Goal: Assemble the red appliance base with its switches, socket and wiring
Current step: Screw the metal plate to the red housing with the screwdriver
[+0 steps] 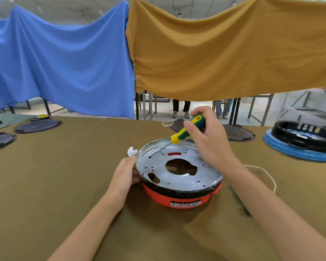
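The red appliance base sits in the middle of the table, with a black band under its rim and a silver metal plate with cut-outs and small holes on top. My right hand grips a green and yellow screwdriver; its shaft slants down to the left and its tip meets the plate near the far left rim. My left hand holds the base's left edge, fingers curled on the rim. A white crumpled piece lies just beyond that hand.
Olive cloth covers the table. Black round covers lie at the far left and behind the base. A black ring on a blue base stands at the right. A thin wire curves right of my forearm. Blue and ochre cloths hang behind.
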The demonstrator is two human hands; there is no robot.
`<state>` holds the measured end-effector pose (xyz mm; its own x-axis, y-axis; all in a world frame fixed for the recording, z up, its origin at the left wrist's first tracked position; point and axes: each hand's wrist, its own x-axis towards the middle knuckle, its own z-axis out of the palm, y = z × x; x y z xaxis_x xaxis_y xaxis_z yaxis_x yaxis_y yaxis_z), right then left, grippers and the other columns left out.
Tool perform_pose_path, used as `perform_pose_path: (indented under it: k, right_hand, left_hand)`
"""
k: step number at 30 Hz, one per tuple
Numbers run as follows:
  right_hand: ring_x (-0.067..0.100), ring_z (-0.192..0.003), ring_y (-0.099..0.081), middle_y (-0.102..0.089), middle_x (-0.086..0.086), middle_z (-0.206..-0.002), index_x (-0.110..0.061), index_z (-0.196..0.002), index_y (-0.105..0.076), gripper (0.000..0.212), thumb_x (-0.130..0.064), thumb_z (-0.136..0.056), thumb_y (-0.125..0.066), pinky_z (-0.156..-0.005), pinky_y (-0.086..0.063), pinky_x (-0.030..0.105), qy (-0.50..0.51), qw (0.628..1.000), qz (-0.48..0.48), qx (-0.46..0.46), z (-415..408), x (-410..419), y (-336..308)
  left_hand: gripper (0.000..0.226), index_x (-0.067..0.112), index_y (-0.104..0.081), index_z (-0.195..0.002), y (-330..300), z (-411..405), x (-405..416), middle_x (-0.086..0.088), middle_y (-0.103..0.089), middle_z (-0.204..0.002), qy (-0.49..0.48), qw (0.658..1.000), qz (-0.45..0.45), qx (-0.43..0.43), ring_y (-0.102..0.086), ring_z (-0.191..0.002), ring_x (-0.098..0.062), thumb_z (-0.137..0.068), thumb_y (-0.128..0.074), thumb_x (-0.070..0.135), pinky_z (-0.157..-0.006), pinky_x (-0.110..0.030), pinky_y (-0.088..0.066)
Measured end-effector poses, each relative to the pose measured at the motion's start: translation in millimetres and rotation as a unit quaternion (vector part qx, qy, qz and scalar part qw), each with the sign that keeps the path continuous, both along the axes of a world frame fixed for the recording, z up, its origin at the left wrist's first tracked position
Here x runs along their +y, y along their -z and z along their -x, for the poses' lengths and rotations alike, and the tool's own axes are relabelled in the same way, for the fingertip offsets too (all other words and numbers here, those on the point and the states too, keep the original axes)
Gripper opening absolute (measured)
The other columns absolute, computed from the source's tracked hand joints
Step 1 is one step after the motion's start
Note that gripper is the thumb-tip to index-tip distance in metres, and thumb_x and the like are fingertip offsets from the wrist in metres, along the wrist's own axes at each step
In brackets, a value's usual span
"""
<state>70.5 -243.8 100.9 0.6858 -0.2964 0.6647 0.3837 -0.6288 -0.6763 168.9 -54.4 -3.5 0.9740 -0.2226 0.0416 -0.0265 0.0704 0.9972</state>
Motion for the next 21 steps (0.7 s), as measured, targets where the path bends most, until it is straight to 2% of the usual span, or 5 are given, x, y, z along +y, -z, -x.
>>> perform_pose_path:
  k: [3, 8, 11, 16, 21]
  right_hand:
    - [0.003, -0.06, -0.041, -0.043, -0.007, -0.076, -0.021, -0.105, -0.049, 0.01, -0.022, -0.099, -0.057, -0.059, -0.037, 0.012, -0.022, 0.999, 0.039, 0.002, -12.2, 8.0, -8.3]
    - [0.008, -0.06, -0.041, -0.045, -0.002, -0.079, -0.02, -0.105, -0.047, 0.011, -0.019, -0.098, -0.055, -0.055, -0.036, 0.014, -0.054, 0.998, 0.036, -0.018, -22.4, 16.2, -25.3]
    - [0.007, -0.06, -0.038, -0.043, -0.004, -0.079, -0.019, -0.105, -0.047, 0.011, -0.017, -0.097, -0.055, -0.055, -0.035, 0.014, -0.061, 0.997, 0.053, -0.016, -22.7, 17.5, -27.3]
    - [0.005, -0.056, -0.037, -0.04, -0.006, -0.075, -0.017, -0.106, -0.048, 0.012, -0.016, -0.097, -0.056, -0.052, -0.034, 0.014, -0.069, 0.996, 0.054, -0.006, -20.6, 16.4, -25.7]
    - [0.005, -0.056, -0.037, -0.041, -0.004, -0.075, -0.017, -0.107, -0.047, 0.013, -0.017, -0.097, -0.056, -0.053, -0.034, 0.014, -0.069, 0.996, 0.059, -0.006, -21.1, 17.9, -25.4]
  left_hand:
    - [0.037, 0.005, -0.065, -0.113, 3.2, -2.0, -1.1, 0.004, -0.069, -0.079, -0.003, 1.0, -0.007, -0.007, -0.064, -0.074, -0.013, -0.098, -0.048, 0.035, -0.09, -0.048, -0.054]
    - [0.037, 0.009, -0.063, -0.107, 5.1, -1.0, -0.9, -0.001, -0.065, -0.082, -0.014, 1.0, -0.003, -0.011, -0.059, -0.076, -0.018, -0.099, -0.05, 0.043, -0.076, -0.042, -0.049]
    - [0.025, 0.011, -0.061, -0.104, 6.1, -0.7, -1.0, 0.0, -0.063, -0.08, -0.026, 1.0, -0.005, -0.011, -0.058, -0.076, -0.018, -0.097, -0.054, 0.035, -0.075, -0.041, -0.048]
    - [0.024, 0.009, -0.06, -0.103, 5.5, 0.1, -2.2, -0.003, -0.06, -0.081, -0.028, 1.0, -0.005, -0.011, -0.055, -0.075, -0.019, -0.096, -0.053, 0.031, -0.072, -0.039, -0.047]
    - [0.024, 0.009, -0.061, -0.104, 4.9, 1.4, -3.0, 0.01, -0.062, -0.071, -0.03, 0.999, -0.008, -0.016, -0.056, -0.073, -0.015, -0.097, -0.052, 0.031, -0.072, -0.039, -0.048]
